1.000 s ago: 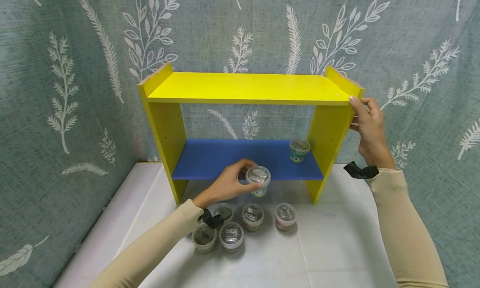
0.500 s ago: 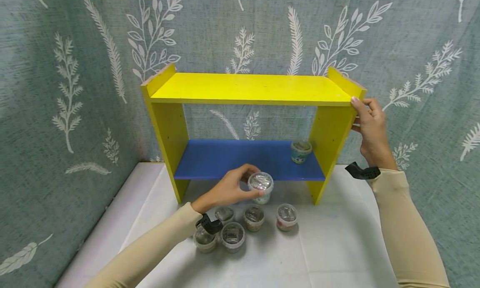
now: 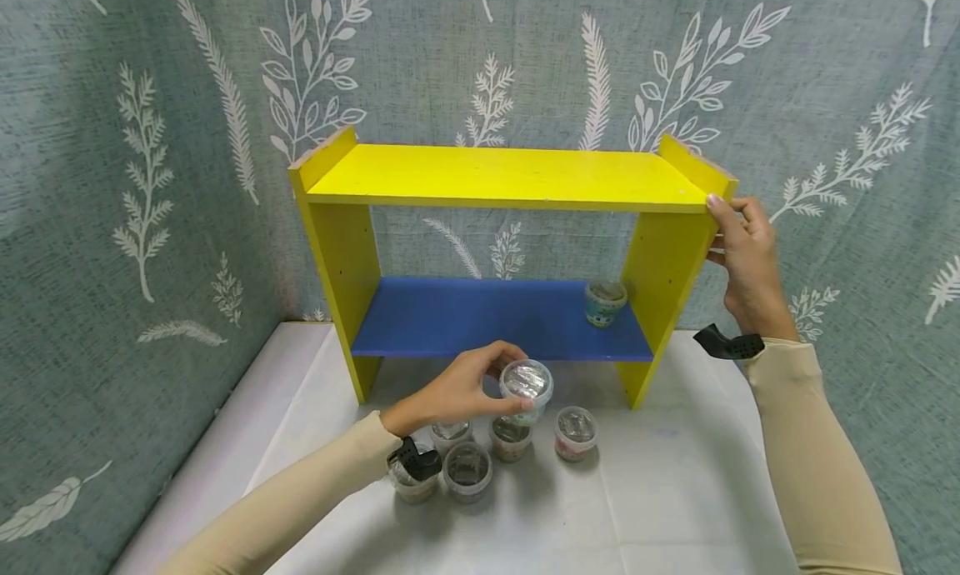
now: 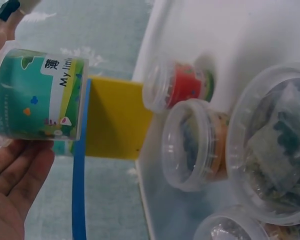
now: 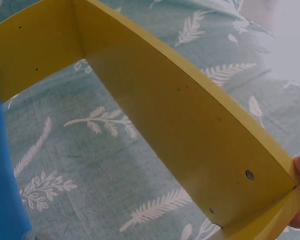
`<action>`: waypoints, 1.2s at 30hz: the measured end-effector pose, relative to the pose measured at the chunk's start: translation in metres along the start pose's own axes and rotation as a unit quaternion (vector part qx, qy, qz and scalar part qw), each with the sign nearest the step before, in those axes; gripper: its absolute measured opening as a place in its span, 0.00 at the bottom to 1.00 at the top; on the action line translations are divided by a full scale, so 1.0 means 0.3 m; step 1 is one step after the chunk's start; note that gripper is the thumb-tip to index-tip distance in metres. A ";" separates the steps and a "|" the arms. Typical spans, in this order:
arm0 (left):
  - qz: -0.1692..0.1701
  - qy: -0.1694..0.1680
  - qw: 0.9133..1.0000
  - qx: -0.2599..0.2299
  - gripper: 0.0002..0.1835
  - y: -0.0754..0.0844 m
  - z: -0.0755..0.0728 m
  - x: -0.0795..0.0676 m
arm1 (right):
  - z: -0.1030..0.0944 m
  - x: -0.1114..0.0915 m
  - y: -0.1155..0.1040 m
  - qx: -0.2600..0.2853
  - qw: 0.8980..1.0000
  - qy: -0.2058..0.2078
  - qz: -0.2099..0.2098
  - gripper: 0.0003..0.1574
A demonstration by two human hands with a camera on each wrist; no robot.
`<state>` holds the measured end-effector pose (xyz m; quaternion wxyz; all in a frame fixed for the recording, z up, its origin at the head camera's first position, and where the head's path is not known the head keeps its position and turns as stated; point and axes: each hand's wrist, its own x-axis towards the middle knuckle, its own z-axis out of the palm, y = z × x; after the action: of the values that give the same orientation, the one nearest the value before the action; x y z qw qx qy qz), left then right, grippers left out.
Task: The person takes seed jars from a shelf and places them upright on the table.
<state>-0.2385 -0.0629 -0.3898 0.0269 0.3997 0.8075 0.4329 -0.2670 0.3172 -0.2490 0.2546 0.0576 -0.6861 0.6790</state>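
Note:
My left hand holds a small clear-lidded plastic tub between thumb and fingers, in front of the shelf's lower board. In the left wrist view this tub has a teal label with printed letters. My right hand grips the upper right corner of a yellow shelf unit, thumb on the front edge and fingers round the outer side. A similar teal tub stands at the right end of the blue shelf board. Below the held tub, a tub with a red label stands on the table.
Several more lidded tubs stand grouped on the white table, partly under my left wrist. One orange-labelled tub shows in the left wrist view. Behind the shelf hangs a grey-green cloth with white leaf prints.
My left hand has moved the held tub down and slightly right, away from the blue board toward the tubs on the table. The right hand keeps its grip on the shelf corner.

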 end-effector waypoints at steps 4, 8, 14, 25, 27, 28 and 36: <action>0.000 0.000 1.000 0.000 0.31 0.001 0.006 -0.008 | -0.001 -0.002 0.004 -0.001 1.000 -0.005 0.001 0.19; 0.001 0.002 1.000 -0.002 0.31 0.008 0.010 -0.016 | 0.001 0.001 0.007 0.001 1.000 -0.003 0.000 0.18; -0.002 -0.001 1.000 -0.006 0.31 0.017 0.010 -0.028 | 0.005 0.004 0.004 0.010 1.000 0.006 -0.002 0.16; -0.015 0.005 1.000 0.005 0.31 0.005 0.020 -0.066 | 0.009 0.001 0.003 0.004 1.000 0.007 0.000 0.17; -0.016 0.006 1.000 0.005 0.31 0.005 0.022 -0.073 | 0.009 0.001 0.003 0.004 1.000 0.007 0.000 0.18; -0.017 0.006 1.000 0.004 0.31 0.005 0.024 -0.076 | 0.009 0.001 0.003 0.004 1.000 0.007 0.000 0.18; -0.033 0.004 0.999 -0.019 0.32 -0.002 0.046 -0.099 | 0.006 0.003 0.005 0.007 1.000 0.007 0.002 0.17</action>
<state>-0.2134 -0.0735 -0.4080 0.0458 0.3702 0.8121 0.4487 -0.2689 0.3157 -0.2498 0.2576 0.0536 -0.6799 0.6844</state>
